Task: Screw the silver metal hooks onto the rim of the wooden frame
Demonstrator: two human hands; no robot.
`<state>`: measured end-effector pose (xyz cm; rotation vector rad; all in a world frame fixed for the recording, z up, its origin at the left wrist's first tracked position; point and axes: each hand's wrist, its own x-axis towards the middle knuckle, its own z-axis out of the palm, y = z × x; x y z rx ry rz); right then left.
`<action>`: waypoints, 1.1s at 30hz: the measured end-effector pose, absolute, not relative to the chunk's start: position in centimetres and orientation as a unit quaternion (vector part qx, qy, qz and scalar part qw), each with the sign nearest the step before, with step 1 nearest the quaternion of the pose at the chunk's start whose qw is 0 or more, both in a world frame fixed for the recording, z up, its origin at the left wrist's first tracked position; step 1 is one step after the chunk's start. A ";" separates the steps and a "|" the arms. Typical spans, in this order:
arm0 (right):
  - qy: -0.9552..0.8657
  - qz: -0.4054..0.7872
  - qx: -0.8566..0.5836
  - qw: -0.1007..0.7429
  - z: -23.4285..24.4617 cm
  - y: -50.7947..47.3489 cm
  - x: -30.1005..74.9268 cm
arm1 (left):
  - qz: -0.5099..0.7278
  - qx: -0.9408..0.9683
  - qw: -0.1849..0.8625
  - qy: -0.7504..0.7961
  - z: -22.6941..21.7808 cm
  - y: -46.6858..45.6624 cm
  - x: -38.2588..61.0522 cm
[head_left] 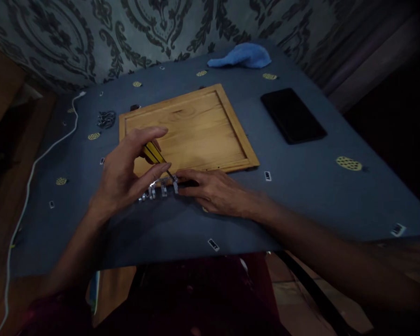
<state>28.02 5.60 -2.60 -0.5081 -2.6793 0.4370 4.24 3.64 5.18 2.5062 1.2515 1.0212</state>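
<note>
My left hand (129, 170) grips a yellow-handled screwdriver (154, 154), its tip pointing down at a row of small shiny metal hooks (157, 190) lying on the blue tablecloth. My right hand (213, 189) rests fingers down on the right end of that metal piece, pressing it against the near edge of a square wooden tray (196, 130). The tray lies flat in the middle of the table, with nothing inside it.
A black phone (293, 115) lies to the right of the tray. A blue cloth (241, 56) sits at the far edge. A small pile of metal parts (107, 119) and a white cable (38, 158) are at the left. Patterned wall behind.
</note>
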 end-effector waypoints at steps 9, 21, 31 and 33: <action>-0.955 0.142 -0.179 0.191 -2.8 5.6 28.0 | 0.367 0.819 0.127 0.423 5.1 3.7 3.9; -0.953 0.148 -0.182 0.189 -3.0 5.6 27.9 | 0.371 0.828 0.089 0.412 4.9 3.6 4.5; -0.952 0.157 -0.184 0.187 -3.0 5.6 28.0 | 0.375 0.821 0.088 0.421 4.8 3.5 4.6; -0.951 0.163 -0.183 0.186 -3.0 5.6 28.0 | 0.367 0.820 0.121 0.423 5.0 3.4 4.5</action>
